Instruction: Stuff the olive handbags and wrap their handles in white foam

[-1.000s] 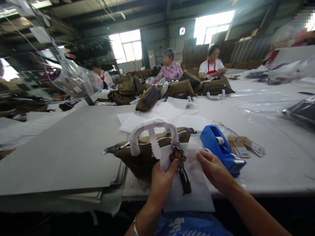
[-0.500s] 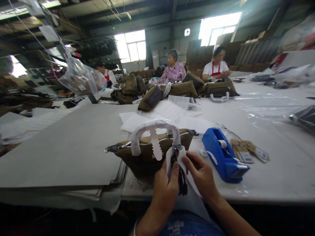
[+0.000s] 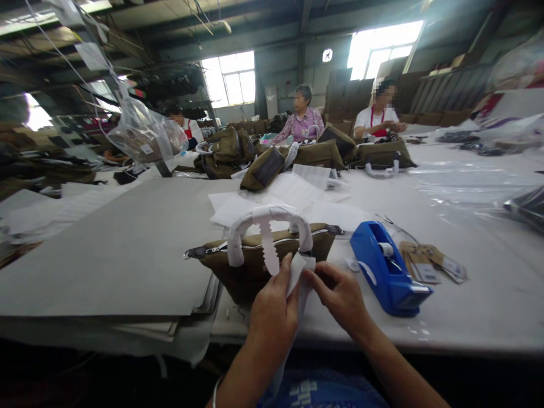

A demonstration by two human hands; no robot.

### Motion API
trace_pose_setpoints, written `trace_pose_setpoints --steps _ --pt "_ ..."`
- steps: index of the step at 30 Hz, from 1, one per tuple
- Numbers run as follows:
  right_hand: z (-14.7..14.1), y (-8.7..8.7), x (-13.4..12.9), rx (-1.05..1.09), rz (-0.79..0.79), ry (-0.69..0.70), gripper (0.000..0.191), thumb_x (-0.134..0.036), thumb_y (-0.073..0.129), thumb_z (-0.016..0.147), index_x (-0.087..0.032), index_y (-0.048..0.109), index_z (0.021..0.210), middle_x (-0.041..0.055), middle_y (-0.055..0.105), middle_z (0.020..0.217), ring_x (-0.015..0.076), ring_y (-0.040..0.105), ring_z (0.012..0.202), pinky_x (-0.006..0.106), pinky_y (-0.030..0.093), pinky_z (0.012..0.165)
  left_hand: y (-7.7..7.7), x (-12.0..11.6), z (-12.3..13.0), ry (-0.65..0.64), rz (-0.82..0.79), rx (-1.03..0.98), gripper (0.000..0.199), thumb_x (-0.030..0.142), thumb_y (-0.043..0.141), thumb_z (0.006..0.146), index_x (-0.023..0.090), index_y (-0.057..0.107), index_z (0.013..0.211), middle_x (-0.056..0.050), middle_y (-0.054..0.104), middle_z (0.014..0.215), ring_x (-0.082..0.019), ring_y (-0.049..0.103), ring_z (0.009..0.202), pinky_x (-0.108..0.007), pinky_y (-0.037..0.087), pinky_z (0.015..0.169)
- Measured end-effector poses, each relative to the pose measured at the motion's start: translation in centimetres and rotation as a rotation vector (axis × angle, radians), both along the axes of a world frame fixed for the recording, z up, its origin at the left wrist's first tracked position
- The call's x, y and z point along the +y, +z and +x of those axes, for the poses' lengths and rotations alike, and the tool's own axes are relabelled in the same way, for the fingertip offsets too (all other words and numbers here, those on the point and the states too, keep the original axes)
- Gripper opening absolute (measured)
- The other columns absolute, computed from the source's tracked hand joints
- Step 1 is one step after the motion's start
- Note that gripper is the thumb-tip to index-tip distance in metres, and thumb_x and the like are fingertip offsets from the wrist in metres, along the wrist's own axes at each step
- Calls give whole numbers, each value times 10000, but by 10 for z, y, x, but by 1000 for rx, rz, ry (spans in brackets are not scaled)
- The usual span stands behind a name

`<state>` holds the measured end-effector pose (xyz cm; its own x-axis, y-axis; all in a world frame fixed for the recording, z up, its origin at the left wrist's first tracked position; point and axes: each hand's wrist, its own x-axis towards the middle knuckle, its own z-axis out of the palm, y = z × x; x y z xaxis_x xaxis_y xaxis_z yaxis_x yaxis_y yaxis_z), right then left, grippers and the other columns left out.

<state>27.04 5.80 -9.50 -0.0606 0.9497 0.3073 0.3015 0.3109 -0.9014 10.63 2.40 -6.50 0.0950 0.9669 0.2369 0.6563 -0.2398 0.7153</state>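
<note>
An olive-brown handbag (image 3: 255, 258) stands at the table's front edge, its handle (image 3: 272, 214) wrapped in white. From that handle hangs a white notched strip (image 3: 269, 249). Below the handle's right end, a sheet of white wrapping paper (image 3: 301, 266) is folded over the spot where a dark tassel charm hung; the tassel is now hidden. My left hand (image 3: 276, 306) is closed on the paper from the left, fingers pointing up. My right hand (image 3: 340, 292) pinches the paper's right edge between thumb and fingers.
Right of the bag sits a blue tape dispenser (image 3: 385, 269), with brown hang tags (image 3: 429, 260) beyond it. Large grey sheets (image 3: 106, 255) are stacked at left. White sheets (image 3: 276, 195) and more olive bags (image 3: 314, 154) lie farther back, where several people sit.
The white paper has been folded across the tassel, covering it. My left hand has turned and shifted slightly left; my right hand has stayed close, still on the paper.
</note>
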Motion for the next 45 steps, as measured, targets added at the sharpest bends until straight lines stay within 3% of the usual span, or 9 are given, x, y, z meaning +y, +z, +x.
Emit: trace_pose_setpoints --steps 5,17,23,28,32,37,40,43,45 --pt "-30 -9 -12 196 -58 -117 468 -533 616 941 -208 480 634 -45 452 518 105 431 471 237 365 465 -6 -4 17 187 16 274 603 115 449 959 108 389 1559 -189 712 1271 -311 706 1143 -441 585 975" --pt "-28 -6 -19 42 14 -30 386 -523 606 935 -180 659 766 22 642 697 169 547 642 272 431 582 -10 -12 23 223 144 431 631 198 452 987 31 308 1578 -254 585 1402 -364 612 1246 -511 559 1004" --pt "-26 4 -13 241 -177 17 380 -541 658 911 -186 757 1004 43 720 804 203 639 726 279 505 639 -4 -21 12 30 -22 -23 700 286 547 955 90 323 1589 -219 382 1611 -356 379 1487 -528 365 1201" --pt "-16 10 -8 383 -290 152 415 -566 705 870 -152 723 837 -14 556 562 116 503 479 234 418 478 7 -9 -10 -82 -351 -715 536 453 559 973 129 582 1398 -160 662 1371 -294 630 1256 -366 509 1034" --pt "-16 9 -6 343 -268 175 412 -552 689 890 -148 693 808 -12 554 591 107 506 487 226 403 473 0 0 -8 -97 -487 -795 396 466 661 907 121 694 1098 -105 766 1011 -236 700 921 -270 514 766" --pt "-6 13 -10 164 -173 184 359 -498 604 963 -177 695 829 7 623 674 135 569 554 249 451 520 -4 2 2 4 -419 -716 332 431 718 844 146 694 1012 -69 747 934 -239 680 903 -288 509 780" --pt "36 15 -16 5 -92 1 287 -464 607 962 -217 754 972 39 732 842 185 678 685 295 540 657 -4 6 2 48 -398 -686 358 442 731 826 153 699 1035 -78 761 990 -265 694 961 -322 518 850" --pt "104 9 -18 -152 -3 -517 326 -516 638 914 -255 770 1059 62 760 1037 270 713 957 394 537 914 -11 10 -2 69 -400 -680 404 482 754 801 156 704 1034 -82 771 988 -271 704 941 -329 531 836" --pt "148 0 -15 -270 8 -702 390 -561 646 866 -247 778 1056 87 721 1206 325 650 1142 482 451 1064 -16 12 -3 71 -394 -675 425 498 773 780 159 709 1029 -85 775 984 -274 707 942 -326 538 825"
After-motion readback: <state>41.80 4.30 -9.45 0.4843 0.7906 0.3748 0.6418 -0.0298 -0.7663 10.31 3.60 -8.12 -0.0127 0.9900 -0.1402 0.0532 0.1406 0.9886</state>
